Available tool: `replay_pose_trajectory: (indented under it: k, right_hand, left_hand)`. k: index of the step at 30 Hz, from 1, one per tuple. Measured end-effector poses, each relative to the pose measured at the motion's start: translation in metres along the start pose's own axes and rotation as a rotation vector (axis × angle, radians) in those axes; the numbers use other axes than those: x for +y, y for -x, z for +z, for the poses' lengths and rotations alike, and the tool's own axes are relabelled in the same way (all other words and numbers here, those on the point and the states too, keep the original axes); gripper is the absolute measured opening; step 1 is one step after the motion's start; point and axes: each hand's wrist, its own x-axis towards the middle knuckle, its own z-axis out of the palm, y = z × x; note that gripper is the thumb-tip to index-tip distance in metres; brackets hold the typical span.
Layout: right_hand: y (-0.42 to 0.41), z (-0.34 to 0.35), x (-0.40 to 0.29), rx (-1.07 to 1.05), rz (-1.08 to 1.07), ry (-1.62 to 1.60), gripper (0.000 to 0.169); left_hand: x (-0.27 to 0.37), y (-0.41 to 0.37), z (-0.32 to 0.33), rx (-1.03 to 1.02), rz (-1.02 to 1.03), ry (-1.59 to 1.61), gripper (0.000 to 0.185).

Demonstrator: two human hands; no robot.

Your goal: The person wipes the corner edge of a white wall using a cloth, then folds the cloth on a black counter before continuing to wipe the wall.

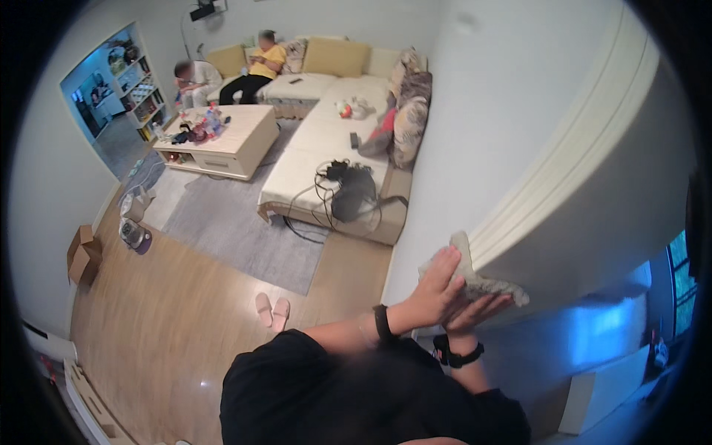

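A light grey cloth (473,272) is wrapped around the edge of a white door frame (534,194). My left hand (431,292) lies on the cloth from the wall side, its fingers extended and pressing flat. My right hand (478,314) presses the cloth's lower part from the other side of the frame, palm against it. The two hands meet close together near the wrists, each wrist with a black band. How far the fingers curl around the cloth is partly hidden.
A cream sofa (311,144) with a black bag and cables stands ahead, two people seated at its far end. A coffee table (250,128) holds bottles. Pink slippers (272,312) lie on the wooden floor; a cardboard box (85,258) is at left.
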Motion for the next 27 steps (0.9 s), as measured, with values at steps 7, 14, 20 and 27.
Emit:
replay_pose_trajectory:
  k: [7, 14, 20, 27]
  right_hand:
    - [0.008, -0.007, 0.000, -0.034, 0.035, -0.022, 0.065]
    - [0.000, -0.010, 0.000, -0.031, -0.028, -0.041, 0.061]
    - [-0.008, -0.007, -0.004, -0.003, -0.005, -0.046, 0.060]
    - [-0.029, -0.013, -0.011, 0.043, 0.004, -0.042, 0.056]
  left_hand:
    - [0.009, -0.009, -0.001, 0.042, -0.089, 0.102, 0.074]
    - [0.000, -0.011, 0.000, 0.050, 0.079, 0.077, 0.071]
    - [0.003, -0.020, -0.008, 0.035, 0.119, 0.078, 0.080]
    - [0.001, -0.027, -0.008, 0.069, 0.111, 0.178, 0.086]
